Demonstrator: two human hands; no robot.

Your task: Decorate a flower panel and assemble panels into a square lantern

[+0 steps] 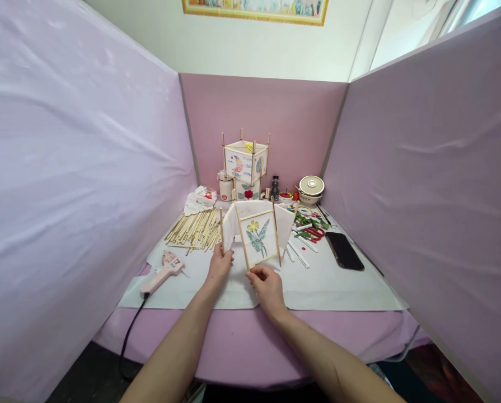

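Two hands hold a folding row of paper panels (256,232) upright on the white sheet (338,291) that covers the table (233,347). The panels stand straight ahead of the person, just beyond both hands, framed by thin wooden sticks. The middle one faces the camera and bears a yellow flower with green leaves.

The left hand (220,267) is closed around the lower end of the leftmost stick, at the outer edge of the side panel that folds back. The right hand (268,286) sits just below the flower panel, its fingertips pinching the bottom of that panel's frame near its left corner. The two hands are near each other, with the flower panel's left stick coming down between them.

A pink glue gun (163,272) lies on the sheet to the left of the left hand, well apart from it, its cord running off the table edge. A pile of loose sticks (195,228) lies behind and left of the panels. A finished lantern (245,162) stands farther back against the rear partition. To the right of the panels lie red scissors (313,232) and a dark phone (344,250), and a lidded bowl (311,189) sits in the far right corner.
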